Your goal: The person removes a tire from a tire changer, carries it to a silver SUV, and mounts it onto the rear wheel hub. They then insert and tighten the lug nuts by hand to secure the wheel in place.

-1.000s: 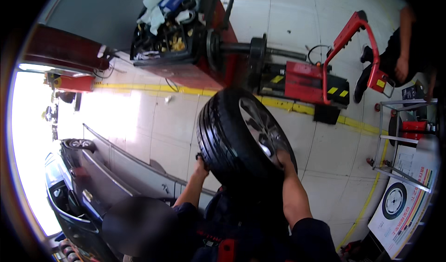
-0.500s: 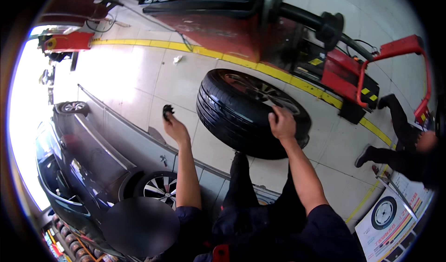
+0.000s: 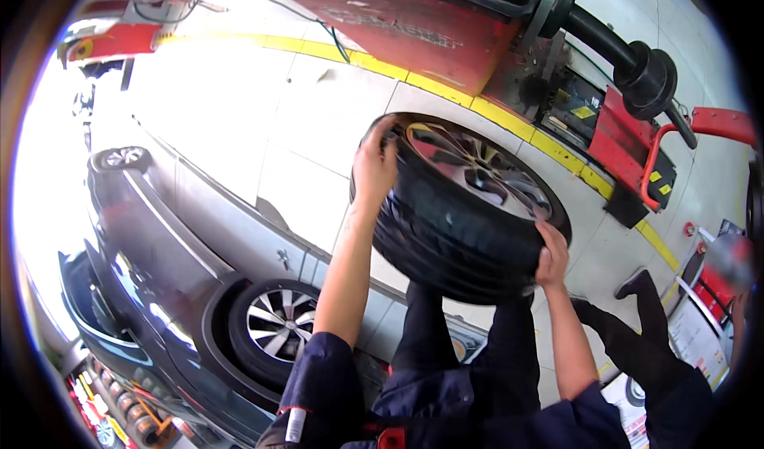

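A black tire on a multi-spoke silver wheel [image 3: 469,260] is in front of me, lifted by my legs with its rim face tilted upward. My left hand [image 3: 376,167] grips its upper-left edge, fingers over the sidewall; whether anything small is also in that hand, I cannot make out. My right hand [image 3: 551,254] holds the tire's right edge, with the fingertips near the rim.
Ahead stands a red machine [image 3: 414,27] with a horizontal black shaft [image 3: 605,35] and red arm [image 3: 720,121], behind yellow floor markings [image 3: 501,119]. A dark car [image 3: 151,282] is on my left. Another person's legs [image 3: 637,345] are at lower right, near a metal stand.
My left hand, earlier away from the tire holding a small black item, has moved onto the tire's upper edge. The other person's legs have moved lower in view, nearer to me.
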